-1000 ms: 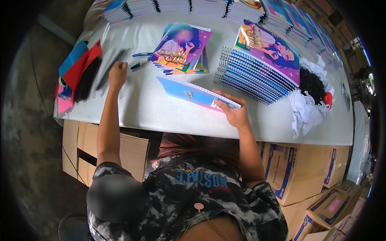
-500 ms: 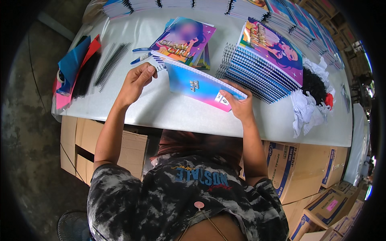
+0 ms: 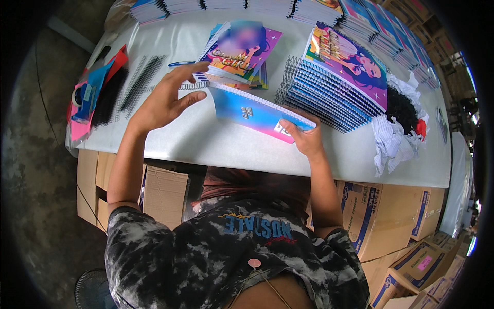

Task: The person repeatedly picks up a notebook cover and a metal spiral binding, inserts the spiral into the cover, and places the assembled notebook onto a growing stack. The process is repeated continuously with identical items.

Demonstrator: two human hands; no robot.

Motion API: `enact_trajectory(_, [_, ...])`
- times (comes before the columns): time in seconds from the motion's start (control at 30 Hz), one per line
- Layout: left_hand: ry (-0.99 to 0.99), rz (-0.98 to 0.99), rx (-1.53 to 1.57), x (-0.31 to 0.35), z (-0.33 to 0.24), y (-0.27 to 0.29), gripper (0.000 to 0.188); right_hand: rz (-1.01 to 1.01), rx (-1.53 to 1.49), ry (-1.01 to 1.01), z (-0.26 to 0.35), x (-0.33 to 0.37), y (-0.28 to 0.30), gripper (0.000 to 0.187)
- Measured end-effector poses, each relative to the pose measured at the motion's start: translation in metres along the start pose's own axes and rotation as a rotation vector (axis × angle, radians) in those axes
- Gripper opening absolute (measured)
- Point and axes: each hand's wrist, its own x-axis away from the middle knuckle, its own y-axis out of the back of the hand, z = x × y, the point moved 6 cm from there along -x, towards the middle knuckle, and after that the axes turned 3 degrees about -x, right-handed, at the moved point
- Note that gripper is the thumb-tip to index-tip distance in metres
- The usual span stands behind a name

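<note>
A notebook (image 3: 242,110) with a blue-to-pink cover is held tilted above the table, its punched edge facing away from me. My right hand (image 3: 303,136) grips its right end, thumb on the cover and fingers behind. From the left end of the punched edge sticks out a thin spiral coil (image 3: 191,86). Around that coil end my left hand (image 3: 167,98) is spread, thumb and fingers apart; whether it touches the coil I cannot tell. Just beyond lies a small pile of notebooks (image 3: 242,54) with purple illustrated covers.
A tall stack of coil-bound notebooks (image 3: 342,77) stands to the right, beside crumpled cloth (image 3: 393,141) and a black tangle (image 3: 401,109). Loose coils (image 3: 141,82), a blue pen (image 3: 182,64) and a tape roll (image 3: 77,97) on coloured sheets lie left. More notebook stacks (image 3: 267,6) line the far edge.
My left hand has gone from a pinch at the coil's end to spread fingers, shifting slightly left. More coil shows outside the notebook. The blue sheet at far left has moved, exposing the tape roll.
</note>
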Motion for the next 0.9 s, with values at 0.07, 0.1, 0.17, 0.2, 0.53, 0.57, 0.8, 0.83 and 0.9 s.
enact_trajectory(0.07, [-0.024,0.21,-0.204,-0.003,-0.004,-0.001,0.027,0.001,0.07,0.026,0.0,0.002,0.0,0.024])
enact_trajectory(0.1, [0.009,0.238,-0.239,-0.006,-0.005,0.001,0.033,0.002,0.105,0.039,0.0,0.002,0.0,0.024])
enact_trajectory(0.17, [0.072,0.293,-0.31,-0.011,-0.008,-0.002,0.047,0.007,0.129,0.117,0.008,0.003,-0.006,0.026])
enact_trajectory(0.2, [0.009,0.185,-0.415,-0.013,-0.015,0.001,0.055,0.008,0.143,0.156,0.012,0.003,-0.009,0.028])
enact_trajectory(0.53, [-0.436,-0.509,-0.767,0.054,-0.008,-0.058,0.108,-0.046,0.294,0.337,0.018,0.019,-0.023,0.039])
enact_trajectory(0.57, [-0.384,-0.724,-0.763,0.041,-0.011,-0.023,0.108,0.003,0.303,0.366,0.02,0.021,-0.03,0.04])
enact_trajectory(0.8, [-0.409,-0.373,-0.7,0.089,0.01,-0.112,0.108,-0.048,0.337,0.513,0.03,0.023,-0.038,0.032])
enact_trajectory(0.83, [-0.475,-0.579,-0.646,0.079,-0.004,-0.084,0.104,-0.035,0.355,0.528,0.033,0.026,-0.04,0.03])
enact_trajectory(0.9, [-0.28,-0.942,-0.481,0.051,-0.003,-0.013,0.094,0.06,0.332,0.458,0.033,0.028,-0.048,0.031])
